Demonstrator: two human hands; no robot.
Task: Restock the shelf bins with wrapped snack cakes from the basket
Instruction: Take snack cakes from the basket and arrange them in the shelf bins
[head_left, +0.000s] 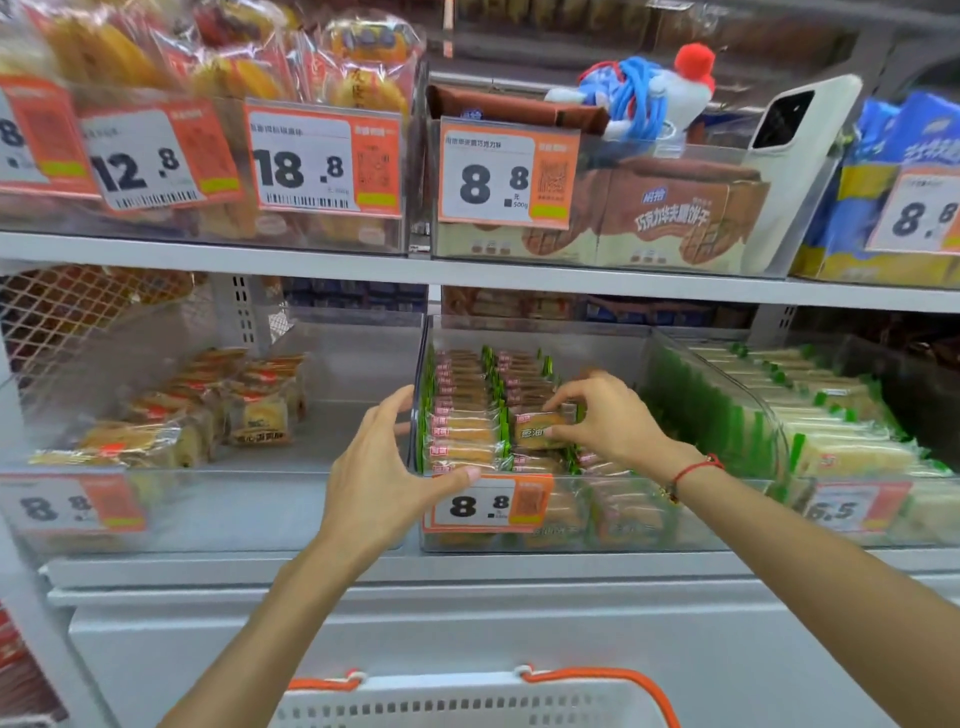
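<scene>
Basket (467, 701) cut off below (contents unseen).

You are standing in a shop, at a snack aisle. White metal shelves (311, 262) carry clear plastic bins (701, 499) full of wrapped cakes (462, 431) and biscuit packs (675, 208). Orange price tags (509, 174) with barcodes and QR codes hang on the bin fronts. A white shopping basket (467, 701) with orange handles sits below you.
</scene>
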